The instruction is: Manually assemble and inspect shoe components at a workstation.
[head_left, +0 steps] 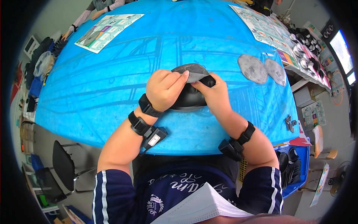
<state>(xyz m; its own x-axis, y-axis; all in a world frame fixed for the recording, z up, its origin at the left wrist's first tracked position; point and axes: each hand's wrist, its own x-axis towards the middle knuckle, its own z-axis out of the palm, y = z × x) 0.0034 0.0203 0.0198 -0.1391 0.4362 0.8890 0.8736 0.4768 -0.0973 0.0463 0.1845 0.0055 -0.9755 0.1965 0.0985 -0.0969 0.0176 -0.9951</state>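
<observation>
In front of me, above or on the blue-covered table, is a rounded, glossy black pad with a grey, felt-like layer over its far part. My left hand is closed, pinching the grey layer's edge between thumb and finger and lifting it off the black surface. My right hand grips the pad's right side, its thumb on the black face; some of its fingers are hidden behind the pad. Farther right lie two flat grey oval pieces, a larger one and a smaller one.
Small grey scraps lie near the table's right edge. A blue crate of black moulded pieces stands below it. Printed sheets lie at the far left, others far right. Another person's arm reaches over the far left edge. Chairs stand left.
</observation>
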